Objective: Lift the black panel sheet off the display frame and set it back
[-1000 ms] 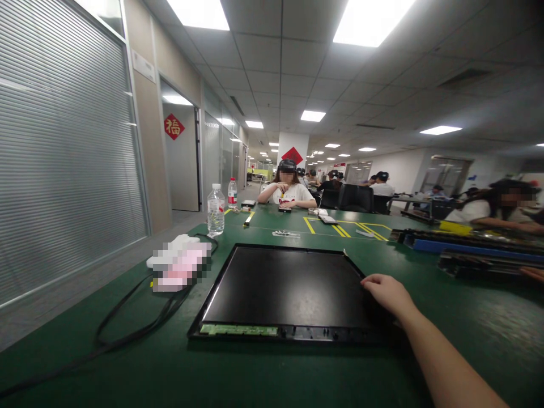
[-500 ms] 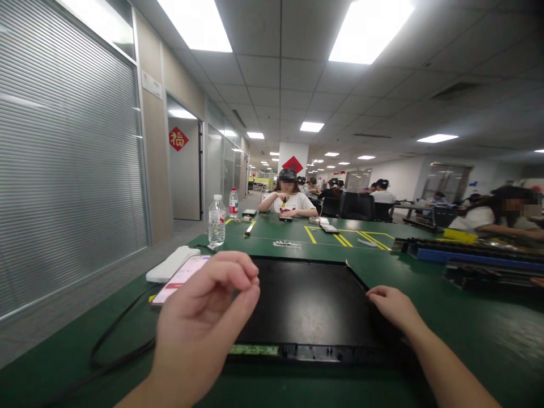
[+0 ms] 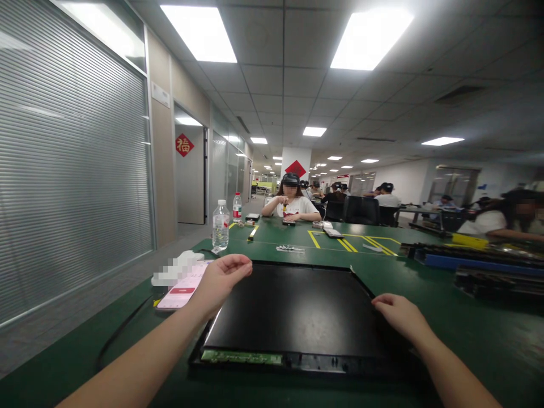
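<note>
A black display panel in a thin black frame lies flat on the green table. A green circuit board strip runs along the left part of its near edge. At the panel's far left corner is my left hand, thumb and fingertips pinched together; what they hold, if anything, is too small to make out. My right hand is closed on the frame's right edge with thumb and fingers, its lower side in shadow.
Left of the panel lie a lit phone and a white object, with a black cable nearby. Two bottles, one a clear water bottle, stand beyond. Dark strips are stacked at right. A person sits opposite.
My left hand has moved away from the camera to the panel's far left corner, uncovering the near left side. My right hand stays at the right edge. The view has tilted slightly upward.
</note>
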The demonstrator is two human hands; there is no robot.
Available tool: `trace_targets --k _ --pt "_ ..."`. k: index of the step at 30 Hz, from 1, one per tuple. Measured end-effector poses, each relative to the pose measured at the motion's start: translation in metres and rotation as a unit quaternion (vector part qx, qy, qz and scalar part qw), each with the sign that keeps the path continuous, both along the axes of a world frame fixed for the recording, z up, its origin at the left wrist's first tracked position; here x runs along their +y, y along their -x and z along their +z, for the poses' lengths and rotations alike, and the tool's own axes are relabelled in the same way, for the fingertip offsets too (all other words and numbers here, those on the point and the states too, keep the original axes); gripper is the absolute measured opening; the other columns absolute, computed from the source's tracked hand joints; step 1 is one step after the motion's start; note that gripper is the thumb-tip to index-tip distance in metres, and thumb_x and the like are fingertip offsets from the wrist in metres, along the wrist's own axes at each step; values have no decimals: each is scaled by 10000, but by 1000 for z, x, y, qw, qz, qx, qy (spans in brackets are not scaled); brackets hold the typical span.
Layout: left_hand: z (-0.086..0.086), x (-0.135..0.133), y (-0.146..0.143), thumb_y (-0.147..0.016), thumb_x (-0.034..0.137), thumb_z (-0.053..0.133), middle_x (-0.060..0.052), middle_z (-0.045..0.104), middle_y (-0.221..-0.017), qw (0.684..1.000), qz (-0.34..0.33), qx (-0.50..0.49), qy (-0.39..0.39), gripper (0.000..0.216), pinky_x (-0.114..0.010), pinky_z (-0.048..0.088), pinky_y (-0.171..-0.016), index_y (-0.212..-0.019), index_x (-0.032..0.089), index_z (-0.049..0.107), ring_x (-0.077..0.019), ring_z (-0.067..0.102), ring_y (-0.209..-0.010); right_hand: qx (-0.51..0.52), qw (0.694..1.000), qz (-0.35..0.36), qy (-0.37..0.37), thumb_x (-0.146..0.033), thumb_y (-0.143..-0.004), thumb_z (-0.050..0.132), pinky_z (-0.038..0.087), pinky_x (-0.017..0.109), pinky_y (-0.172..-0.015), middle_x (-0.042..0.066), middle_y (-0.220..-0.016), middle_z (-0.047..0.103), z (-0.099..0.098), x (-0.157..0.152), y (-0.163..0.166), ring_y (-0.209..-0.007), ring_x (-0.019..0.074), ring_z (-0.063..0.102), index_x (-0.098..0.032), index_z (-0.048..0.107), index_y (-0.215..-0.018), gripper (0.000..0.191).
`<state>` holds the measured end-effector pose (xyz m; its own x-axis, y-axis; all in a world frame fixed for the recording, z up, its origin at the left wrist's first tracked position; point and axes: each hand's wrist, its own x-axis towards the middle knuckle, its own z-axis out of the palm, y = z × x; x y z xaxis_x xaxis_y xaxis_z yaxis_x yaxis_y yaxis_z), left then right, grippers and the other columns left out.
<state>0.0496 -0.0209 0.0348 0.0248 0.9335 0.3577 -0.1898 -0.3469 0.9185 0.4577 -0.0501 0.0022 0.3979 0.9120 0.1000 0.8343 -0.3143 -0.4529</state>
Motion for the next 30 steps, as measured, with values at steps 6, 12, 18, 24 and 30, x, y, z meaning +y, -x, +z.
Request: trace_targets --k 6,12,18,24,30 --pt "-21 8 15 -682 329 681 8 594 -685 999 0 52 9 236 -219 409 -648 -805 147 594 -108 542 -649 -4 1000 2 2 -287 -704 461 420 282 -717 34 -887 701 -1 -1 2 -865 217 614 -225 703 -814 273" --pt "-25 5 30 -718 387 618 18 550 -661 990 10 140 8 243 -232 393 -648 -779 156 572 -126 521 -642 -9 1000 -3 4 -305 -701 470 429 285 -709 29 -889 702 -2 -3 3 -861 222 618 -243 709 -812 270" --pt "-21 2 31 -743 416 565 31 511 -604 978 31 208 -4 255 -233 381 -610 -708 163 559 -128 501 -607 -11 1000 0 -9 -294 -700 488 440 270 -677 34 -876 707 -4 -5 1 -845 220 629 -244 717 -789 251" --pt "-24 5 35 -654 387 654 -10 635 -711 975 90 204 -1 245 -250 424 -684 -732 156 639 -163 572 -710 -11 1000 1 -17 -285 -707 497 435 263 -678 27 -862 710 -5 -5 0 -830 212 631 -242 716 -784 236" --pt "-32 15 42 -598 289 658 -30 678 -715 984 93 122 95 184 -262 462 -714 -711 147 688 -156 593 -701 -11 1000 -4 -10 -307 -701 493 438 275 -699 35 -868 705 -8 -2 -4 -843 216 626 -244 715 -799 251"
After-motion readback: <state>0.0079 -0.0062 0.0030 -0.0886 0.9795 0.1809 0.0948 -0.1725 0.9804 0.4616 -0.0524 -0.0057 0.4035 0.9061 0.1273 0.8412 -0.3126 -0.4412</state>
